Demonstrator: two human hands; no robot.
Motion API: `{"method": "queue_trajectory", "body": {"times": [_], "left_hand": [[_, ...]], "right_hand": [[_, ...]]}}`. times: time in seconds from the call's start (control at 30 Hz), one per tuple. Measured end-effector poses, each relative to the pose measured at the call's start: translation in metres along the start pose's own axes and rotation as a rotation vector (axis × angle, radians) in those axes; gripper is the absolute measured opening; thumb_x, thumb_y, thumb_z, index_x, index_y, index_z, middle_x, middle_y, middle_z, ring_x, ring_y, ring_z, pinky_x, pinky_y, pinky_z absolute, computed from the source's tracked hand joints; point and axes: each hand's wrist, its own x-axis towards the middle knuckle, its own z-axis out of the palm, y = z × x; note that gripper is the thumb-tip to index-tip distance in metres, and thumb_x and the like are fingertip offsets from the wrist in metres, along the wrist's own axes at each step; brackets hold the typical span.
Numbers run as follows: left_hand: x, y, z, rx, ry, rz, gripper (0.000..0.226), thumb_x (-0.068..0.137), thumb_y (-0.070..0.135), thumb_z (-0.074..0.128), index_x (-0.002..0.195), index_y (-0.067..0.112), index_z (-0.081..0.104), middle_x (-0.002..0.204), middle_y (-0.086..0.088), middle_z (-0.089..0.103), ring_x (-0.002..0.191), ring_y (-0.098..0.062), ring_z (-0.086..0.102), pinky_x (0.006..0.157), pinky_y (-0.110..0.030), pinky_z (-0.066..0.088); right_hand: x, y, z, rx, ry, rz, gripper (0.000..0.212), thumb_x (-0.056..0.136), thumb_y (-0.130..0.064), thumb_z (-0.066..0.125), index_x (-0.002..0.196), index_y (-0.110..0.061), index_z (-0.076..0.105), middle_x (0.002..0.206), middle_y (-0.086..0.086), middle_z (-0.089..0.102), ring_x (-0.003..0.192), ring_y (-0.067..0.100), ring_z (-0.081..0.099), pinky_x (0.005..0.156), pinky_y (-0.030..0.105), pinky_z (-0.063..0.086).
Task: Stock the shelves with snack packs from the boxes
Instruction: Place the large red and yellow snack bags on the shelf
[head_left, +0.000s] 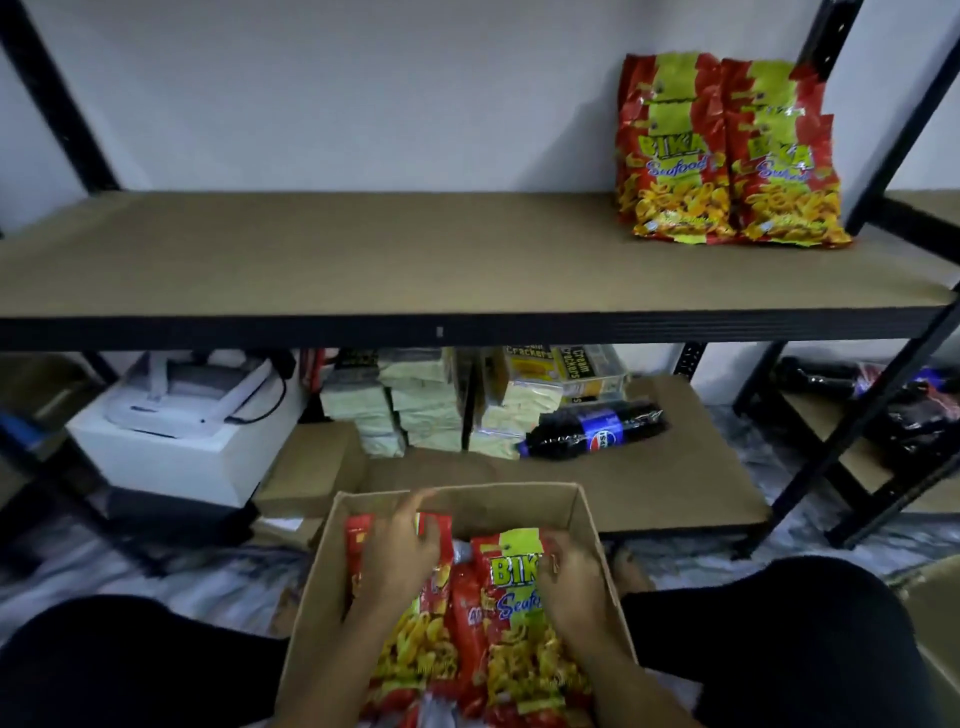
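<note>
An open cardboard box (584, 512) sits on the floor between my knees, filled with red and yellow Bika Seafood snack packs. My left hand (402, 553) grips the top of a pack on the left (415, 644). My right hand (571, 582) curls round the right edge of another pack (511, 577). On the brown upper shelf (363, 254), at the far right, several of the same packs (727, 156) stand in two stacks against the white wall.
The lower shelf (675, 467) holds stacked cracker packs (431, 410), a lying Pepsi bottle (597, 428) and a white box with an appliance (176, 415). Black shelf posts (883, 395) stand at both sides. Plastic sheeting covers the floor.
</note>
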Motion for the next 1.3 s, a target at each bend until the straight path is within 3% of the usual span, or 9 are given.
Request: {"method": "queue_trajectory", "body": {"times": [0.17, 0.33, 0.43, 0.57, 0.87, 1.0, 1.13, 1.23, 1.3], "left_hand": [[-0.067, -0.073, 0.007, -0.159, -0.097, -0.675, 0.043, 0.083, 0.009, 0.063, 0.125, 0.016, 0.059, 0.106, -0.014, 0.070, 0.088, -0.031, 0.064, 0.077, -0.032, 0.051], [-0.082, -0.097, 0.017, -0.406, -0.183, -0.744, 0.078, 0.080, 0.008, 0.075, 0.145, 0.024, 0.036, 0.130, -0.006, 0.059, 0.109, -0.026, 0.057, 0.089, -0.031, 0.044], [-0.088, -0.120, 0.012, -0.418, -0.159, -0.769, 0.088, 0.071, 0.005, 0.082, 0.143, 0.027, 0.037, 0.129, -0.006, 0.060, 0.109, -0.027, 0.059, 0.085, -0.034, 0.049], [-0.088, -0.119, 0.012, -0.500, -0.080, -0.772, 0.078, 0.071, -0.008, 0.076, 0.133, 0.027, 0.045, 0.123, -0.007, 0.061, 0.083, -0.016, 0.061, 0.059, -0.025, 0.049], [-0.082, -0.114, 0.011, -0.587, -0.092, -0.654, 0.083, 0.073, -0.014, 0.072, 0.132, 0.040, 0.049, 0.154, -0.004, 0.033, 0.137, -0.031, 0.035, 0.102, -0.043, 0.042], [-0.074, -0.103, -0.005, -0.609, -0.056, -0.509, 0.084, 0.071, -0.014, 0.073, 0.114, 0.056, 0.055, 0.149, 0.000, 0.041, 0.120, -0.050, 0.049, 0.090, -0.057, 0.051], [-0.064, -0.085, -0.031, -0.593, -0.029, -0.353, 0.076, 0.075, -0.009, 0.074, 0.130, 0.039, 0.054, 0.146, 0.005, 0.044, 0.079, -0.011, 0.063, 0.066, -0.023, 0.056], [-0.046, -0.063, -0.051, -0.578, 0.033, -0.272, 0.075, 0.075, 0.000, 0.078, 0.130, 0.044, 0.052, 0.146, 0.012, 0.043, 0.124, -0.011, 0.050, 0.103, -0.034, 0.043], [-0.031, -0.043, -0.065, -0.581, 0.051, -0.218, 0.075, 0.076, 0.001, 0.076, 0.134, 0.039, 0.049, 0.148, 0.011, 0.040, 0.135, -0.010, 0.035, 0.105, -0.028, 0.032]], "right_hand": [[-0.035, 0.053, 0.052, -0.015, -0.286, 0.364, 0.075, 0.075, -0.014, 0.060, 0.145, -0.029, 0.038, 0.119, 0.011, 0.064, 0.097, 0.030, 0.065, 0.082, 0.033, 0.054], [-0.047, 0.055, 0.070, 0.090, -0.379, 0.476, 0.116, 0.069, -0.013, 0.083, 0.155, -0.023, 0.006, 0.136, 0.013, 0.055, 0.116, 0.033, 0.058, 0.096, 0.038, 0.049], [-0.053, 0.041, 0.077, 0.186, -0.353, 0.466, 0.100, 0.072, -0.005, 0.076, 0.152, -0.022, 0.019, 0.124, 0.010, 0.064, 0.103, 0.029, 0.063, 0.089, 0.035, 0.051], [-0.053, 0.028, 0.079, 0.262, -0.348, 0.359, 0.095, 0.080, 0.004, 0.063, 0.153, -0.034, 0.015, 0.124, 0.006, 0.064, 0.090, 0.022, 0.064, 0.075, 0.033, 0.054], [-0.046, 0.014, 0.056, 0.249, -0.260, 0.206, 0.095, 0.079, 0.015, 0.046, 0.146, -0.049, 0.027, 0.111, -0.006, 0.068, 0.075, 0.016, 0.065, 0.065, 0.040, 0.058], [-0.029, -0.010, 0.025, 0.377, -0.128, 0.066, 0.099, 0.079, 0.017, 0.046, 0.143, -0.057, 0.027, 0.121, -0.009, 0.064, 0.065, 0.022, 0.063, 0.050, 0.037, 0.051], [-0.021, -0.032, -0.008, 0.587, -0.076, 0.019, 0.096, 0.085, 0.019, 0.047, 0.143, -0.056, 0.028, 0.147, -0.017, 0.040, 0.065, 0.008, 0.062, 0.054, 0.035, 0.052], [-0.014, -0.050, -0.032, 0.637, -0.011, -0.035, 0.091, 0.084, 0.023, 0.046, 0.150, -0.038, 0.030, 0.155, -0.010, 0.033, 0.082, -0.008, 0.063, 0.060, 0.027, 0.055], [-0.008, -0.060, -0.049, 0.656, 0.012, -0.033, 0.090, 0.084, 0.022, 0.046, 0.150, -0.039, 0.030, 0.154, -0.008, 0.035, 0.075, -0.006, 0.063, 0.063, 0.039, 0.057]]}}
